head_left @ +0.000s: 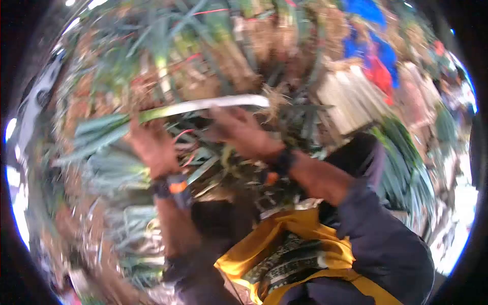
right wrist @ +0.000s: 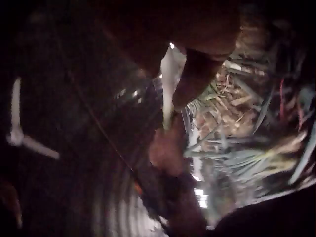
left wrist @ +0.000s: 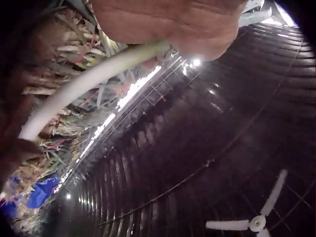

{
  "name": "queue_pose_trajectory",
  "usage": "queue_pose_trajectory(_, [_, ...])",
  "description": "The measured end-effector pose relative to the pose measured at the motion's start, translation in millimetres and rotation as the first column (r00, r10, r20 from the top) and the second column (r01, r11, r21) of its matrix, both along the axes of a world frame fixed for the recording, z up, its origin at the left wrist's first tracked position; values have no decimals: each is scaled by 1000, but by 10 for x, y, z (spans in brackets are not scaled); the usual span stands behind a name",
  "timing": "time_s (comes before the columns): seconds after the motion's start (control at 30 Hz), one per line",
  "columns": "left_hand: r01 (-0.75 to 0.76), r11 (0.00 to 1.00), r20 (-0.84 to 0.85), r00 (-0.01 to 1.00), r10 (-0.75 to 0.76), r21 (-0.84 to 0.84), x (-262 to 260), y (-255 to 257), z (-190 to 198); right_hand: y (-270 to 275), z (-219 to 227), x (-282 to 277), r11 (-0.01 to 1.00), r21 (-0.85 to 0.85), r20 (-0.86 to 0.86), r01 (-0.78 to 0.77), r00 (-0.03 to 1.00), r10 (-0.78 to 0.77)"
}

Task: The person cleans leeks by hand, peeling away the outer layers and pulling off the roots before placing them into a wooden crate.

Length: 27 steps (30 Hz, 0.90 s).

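Note:
A single leek (head_left: 203, 105) lies crosswise between the hands in the head view, roots to the right and green leaves fanning to the left. My left hand (head_left: 152, 145) grips it where the white shaft turns green. Farther along, the fingers of my right hand (head_left: 244, 132) hold the white shaft near the root end. In the left wrist view the pale shaft (left wrist: 79, 91) bends down from under the left hand (left wrist: 173, 24). The right wrist view is dark; the leek (right wrist: 170, 74) shows between right thumb and fingers, running toward the left hand (right wrist: 168, 153).
Bundled leeks with red ties (head_left: 223, 56) line the far side. More leeks (head_left: 119, 168) lie at the left, and a stacked bundle of white shafts (head_left: 353, 96) sits at the right. Blue and red cloth or plastic (head_left: 378, 56) lies beyond it. Loose leaves and straw surround the hands.

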<state>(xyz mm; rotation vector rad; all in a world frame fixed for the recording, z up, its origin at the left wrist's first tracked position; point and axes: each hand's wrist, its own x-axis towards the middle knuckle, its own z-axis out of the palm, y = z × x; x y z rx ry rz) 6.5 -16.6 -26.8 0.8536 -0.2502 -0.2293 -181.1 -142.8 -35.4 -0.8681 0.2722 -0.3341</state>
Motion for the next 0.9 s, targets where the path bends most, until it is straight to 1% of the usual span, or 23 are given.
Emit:
queue_pose_trajectory(0.03, [1, 985, 153, 988, -28, 174, -47, -23, -85, 8, -38, 177, 975, 169, 60, 141, 986, -153])
queue_pose_trajectory(0.07, [-42, 944, 304, 950, -64, 327, -97, -46, -174, 31, 78, 280, 942, 253, 185, 219, 945, -269])
queue_pose_trajectory(0.13, [184, 920, 180, 949, -258, 347, -308, -163, -55, 31, 220, 353, 957, 168, 252, 237, 928, -274])
queue_pose_trajectory(0.17, [417, 895, -78, 909, -410, 156, -402, -234, 15, 78, 237, 355, 983, 117, 290, 144, 941, -173])
queue_pose_trajectory(0.23, [222, 769, 96, 934, -344, 599, -610, -423, 1, 3, 225, 362, 958, 1, 291, 285, 917, -273])
queue_pose_trajectory(0.3, [19, 550, 332, 780, -531, 835, -825, -535, 229, -253, 404, 119, 921, -162, 246, 355, 918, -310])
queue_pose_trajectory(0.33, [483, 859, -101, 876, -472, 172, -873, -745, 187, -449, 413, 102, 830, -187, 318, 526, 832, -455])
queue_pose_trajectory(0.37, [542, 817, -87, 840, -536, 196, -910, -776, 204, -793, 512, -20, 727, -338, 465, 598, 777, -423])
queue_pose_trajectory(0.4, [595, 773, -78, 801, -594, 222, -936, -779, 224, -1120, 856, -343, 635, -491, 456, 596, 797, -396])
queue_pose_trajectory(0.43, [645, 722, -68, 756, -652, 251, -959, -784, 232, -1507, 1061, -569, 520, -514, 542, 682, 728, -420])
queue_pose_trajectory(0.47, [689, 679, 58, 690, -722, 254, -814, -808, -23, -1596, 1551, -1060, 110, -796, 432, 595, 686, -585])
queue_pose_trajectory(0.5, [659, 684, 57, 706, -706, 313, -841, -835, -27, -2058, 1747, -1413, -315, -791, 608, 525, 613, -505])
queue_pose_trajectory(0.53, [629, 684, 54, 720, -691, 370, -895, -879, -21, -1983, 2207, -1779, -200, -879, 458, 434, 648, -608])
queue_pose_trajectory(0.57, [598, 677, 51, 733, -679, 429, -953, -920, -38, -1899, 2546, -2123, -229, -922, 379, 311, 610, -696])
queue_pose_trajectory(0.6, [646, 684, 55, 712, -700, 339, -913, -945, -187, -2195, 2715, -2396, -471, -882, 408, 26, 540, -736])
queue_pose_trajectory(0.63, [685, 670, -25, 705, -709, 287, -908, -970, -203, -2334, 2889, -2675, -583, -749, 385, -314, 510, -769])
queue_pose_trajectory(0.67, [719, 654, -107, 688, -718, 235, -915, -1003, -185, -2398, 2973, -2879, -406, -678, 228, -612, 351, -908])
queue_pose_trajectory(0.7, [749, 638, -186, 663, -725, 182, -934, -1059, -152, -2482, 2910, -3125, -375, -509, 191, -775, 323, -927])
queue_pose_trajectory(0.73, [738, 671, -355, 648, -674, 71, -962, -1133, -101, -2780, 2686, -3478, -451, -428, 121, -783, 444, -888])
queue_pose_trajectory(0.77, [725, 682, -386, 659, -646, 96, -1004, -1205, -114, -3055, 2372, -3770, -533, -347, 40, -771, 556, -830])
queue_pose_trajectory(0.83, [691, 708, -442, 686, -578, 147, -1052, -1275, -158, -3003, 1808, -3984, -172, -432, -305, -885, 324, -896])
queue_pose_trajectory(0.87, [717, 684, -396, 672, -626, 134, -1050, -1267, -249, -3316, 1058, -4406, -277, -518, -327, -810, 486, -810])
queue_pose_trajectory(0.9, [709, 680, -399, 687, -608, 184, -1097, -1300, -247, -3372, 375, -4667, -395, -488, -344, -778, 588, -733])
